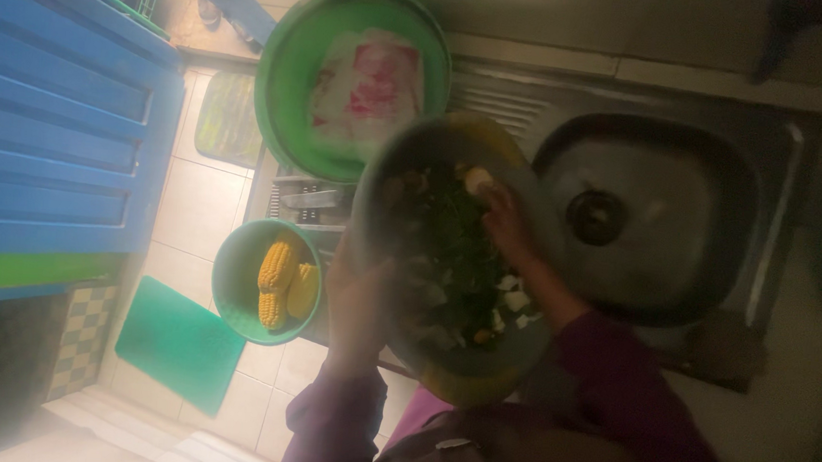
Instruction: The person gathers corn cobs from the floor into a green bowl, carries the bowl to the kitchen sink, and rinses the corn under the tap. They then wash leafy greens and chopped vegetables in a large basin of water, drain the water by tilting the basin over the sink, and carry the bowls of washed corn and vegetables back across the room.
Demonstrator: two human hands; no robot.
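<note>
Holding a bowl (448, 253) heaped with dark chopped greens (453, 248).

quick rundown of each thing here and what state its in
left hand: grips the bowl's rim
right hand: inside the bowl, on the greens
bowl: held up, full of chopped greens
sink: empty, drain open
small green bowl: holds corn cobs
large green basin: holds a plastic bag

Tilted bowl (448, 253) of chopped greens (458, 249)
</note>
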